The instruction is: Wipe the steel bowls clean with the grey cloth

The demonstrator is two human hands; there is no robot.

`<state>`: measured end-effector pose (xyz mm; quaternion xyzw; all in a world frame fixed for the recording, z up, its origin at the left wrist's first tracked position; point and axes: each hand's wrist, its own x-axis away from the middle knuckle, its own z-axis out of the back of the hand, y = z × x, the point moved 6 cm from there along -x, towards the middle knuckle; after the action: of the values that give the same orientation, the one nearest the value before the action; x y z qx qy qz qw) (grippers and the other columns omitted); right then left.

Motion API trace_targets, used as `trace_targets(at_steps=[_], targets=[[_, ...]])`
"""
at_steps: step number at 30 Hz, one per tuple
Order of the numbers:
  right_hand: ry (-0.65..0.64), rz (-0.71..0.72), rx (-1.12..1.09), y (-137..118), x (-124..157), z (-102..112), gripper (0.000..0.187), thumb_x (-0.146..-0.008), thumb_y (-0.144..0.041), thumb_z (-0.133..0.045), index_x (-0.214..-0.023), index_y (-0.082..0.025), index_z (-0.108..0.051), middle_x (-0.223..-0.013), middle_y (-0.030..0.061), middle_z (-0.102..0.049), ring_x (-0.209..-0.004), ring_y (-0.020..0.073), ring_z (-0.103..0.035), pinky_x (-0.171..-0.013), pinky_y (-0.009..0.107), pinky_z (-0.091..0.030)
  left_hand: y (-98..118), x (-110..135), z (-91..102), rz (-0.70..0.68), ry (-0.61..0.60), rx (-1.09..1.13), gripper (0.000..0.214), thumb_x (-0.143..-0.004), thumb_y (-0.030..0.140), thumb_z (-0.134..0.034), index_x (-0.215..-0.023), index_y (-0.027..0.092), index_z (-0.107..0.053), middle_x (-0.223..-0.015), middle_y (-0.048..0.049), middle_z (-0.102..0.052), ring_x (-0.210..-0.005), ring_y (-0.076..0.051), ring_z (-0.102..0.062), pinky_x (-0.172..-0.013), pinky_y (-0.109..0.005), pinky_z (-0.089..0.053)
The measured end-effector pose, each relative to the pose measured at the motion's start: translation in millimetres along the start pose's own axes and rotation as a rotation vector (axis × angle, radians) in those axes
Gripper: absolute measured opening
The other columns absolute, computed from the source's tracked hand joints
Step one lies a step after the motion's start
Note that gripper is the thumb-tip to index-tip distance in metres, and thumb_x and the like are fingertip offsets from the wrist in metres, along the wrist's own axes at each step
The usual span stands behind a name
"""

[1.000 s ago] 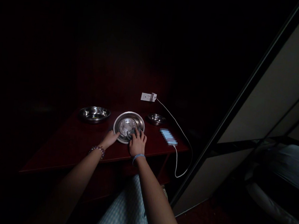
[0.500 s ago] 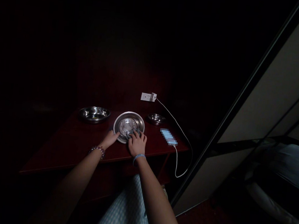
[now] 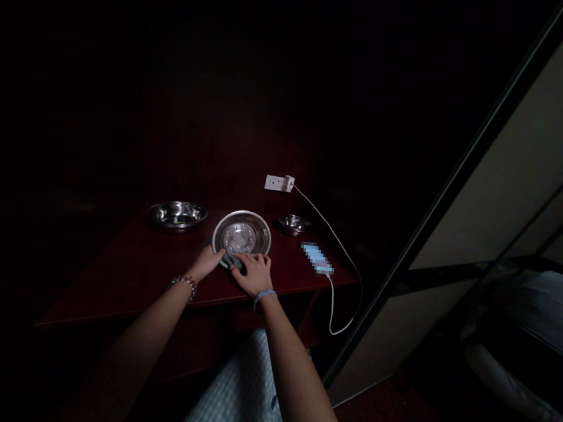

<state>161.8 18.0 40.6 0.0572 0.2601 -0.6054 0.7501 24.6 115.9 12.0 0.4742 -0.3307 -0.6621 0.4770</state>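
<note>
A shiny steel bowl (image 3: 254, 229) is tilted toward me over the dark red table (image 3: 154, 278). My left hand (image 3: 207, 263) is closed on the bowl's near left rim, thumb on the inner side. Inside the near rim, a grey cloth (image 3: 231, 260) lies bunched under the fingers of my right hand (image 3: 255, 275), which presses it to the metal. Part of the cloth is hidden by those fingers.
A wider steel bowl (image 3: 178, 216) stands at the left, and a smaller one (image 3: 294, 224) at the back right. A blurred-out phone (image 3: 317, 258) lies near the right edge, its white cable (image 3: 332, 310) running to a wall socket (image 3: 274, 183).
My right hand has slid the cloth left along the inside of the near rim, toward my left hand. The bowl and my left hand have stayed almost in place.
</note>
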Motion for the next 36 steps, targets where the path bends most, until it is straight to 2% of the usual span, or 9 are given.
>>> trace_targets(at_steps=[5, 14, 19, 25, 27, 32, 36], targets=[[-0.034, 0.01, -0.013, -0.2, -0.2, -0.8, 0.041, -0.09, -0.051, -0.047, -0.126, -0.035, -0.057, -0.136, -0.0031, -0.057, -0.117, 0.0225, -0.045, -0.105, 0.042, -0.02, 0.6, -0.5, -0.2, -0.03, 0.006, 0.022, 0.031, -0.074, 0.028, -0.05, -0.092, 0.011, -0.068, -0.1, -0.0122, -0.075, -0.098, -0.025, -0.068, -0.089, -0.033, -0.05], [0.068, -0.082, 0.009, 2.6, -0.4, 3.6, 0.027, -0.087, -0.039, -0.052, -0.11, -0.031, -0.065, -0.119, -0.0017, -0.066, -0.113, 0.024, -0.046, -0.106, 0.045, -0.018, -5.3, -3.8, -2.7, 0.005, -0.019, 0.0, 0.031, -0.075, 0.028, -0.051, -0.096, 0.011, -0.069, -0.105, -0.0122, -0.074, -0.102, -0.025, -0.068, -0.09, -0.03, -0.05], [0.115, -0.148, 0.054, 5.4, 0.5, 5.8, 0.026, -0.087, -0.039, -0.052, -0.106, -0.029, -0.066, -0.126, -0.0014, -0.063, -0.121, 0.0256, -0.041, -0.109, 0.047, -0.013, -9.5, -5.3, -4.4, 0.019, -0.041, -0.025, 0.032, -0.077, 0.029, -0.051, -0.097, 0.012, -0.069, -0.104, -0.0132, -0.074, -0.104, -0.027, -0.067, -0.092, -0.033, -0.049], [0.105, -0.216, 0.118, 9.5, 1.5, 5.3, 0.034, -0.087, -0.034, -0.051, -0.117, -0.027, -0.063, -0.142, 0.0007, -0.05, -0.133, 0.0284, -0.03, -0.111, 0.05, -0.008, -10.1, -4.7, -4.2, 0.03, -0.061, -0.069, 0.034, -0.08, 0.031, -0.051, -0.103, 0.012, -0.068, -0.111, -0.0135, -0.072, -0.108, -0.028, -0.065, -0.096, -0.036, -0.047], [0.096, -0.215, 0.127, 10.2, 1.1, 4.0, 0.036, -0.087, -0.034, -0.049, -0.12, -0.027, -0.062, -0.144, 0.001, -0.047, -0.134, 0.0289, -0.028, -0.111, 0.05, -0.011, -8.2, -4.0, -4.6, 0.02, -0.073, -0.064, 0.034, -0.08, 0.03, -0.05, -0.104, 0.012, -0.068, -0.111, -0.0133, -0.072, -0.108, -0.027, -0.065, -0.096, -0.035, -0.047], [0.082, -0.232, 0.098, 12.3, 0.2, 0.7, 0.037, -0.087, -0.032, -0.049, -0.123, -0.027, -0.062, -0.146, 0.0001, -0.045, -0.133, 0.0297, -0.028, -0.105, 0.046, -0.026, -2.7, -0.7, -4.0, -0.012, -0.078, -0.018, 0.041, -0.08, 0.032, -0.054, -0.115, 0.012, -0.063, -0.117, -0.0133, -0.07, -0.114, -0.027, -0.062, -0.101, -0.035, -0.044], [0.076, -0.246, 0.086, 12.8, 0.4, 0.1, 0.037, -0.088, -0.033, -0.05, -0.123, -0.027, -0.062, -0.144, 0.0002, -0.047, -0.129, 0.0304, -0.032, -0.098, 0.042, -0.035, 7.5, 5.8, -0.5, -0.012, -0.069, -0.001, 0.057, -0.082, 0.037, -0.055, -0.134, 0.014, -0.047, -0.126, -0.0138, -0.064, -0.116, -0.026, -0.061, -0.104, -0.037, -0.041]])
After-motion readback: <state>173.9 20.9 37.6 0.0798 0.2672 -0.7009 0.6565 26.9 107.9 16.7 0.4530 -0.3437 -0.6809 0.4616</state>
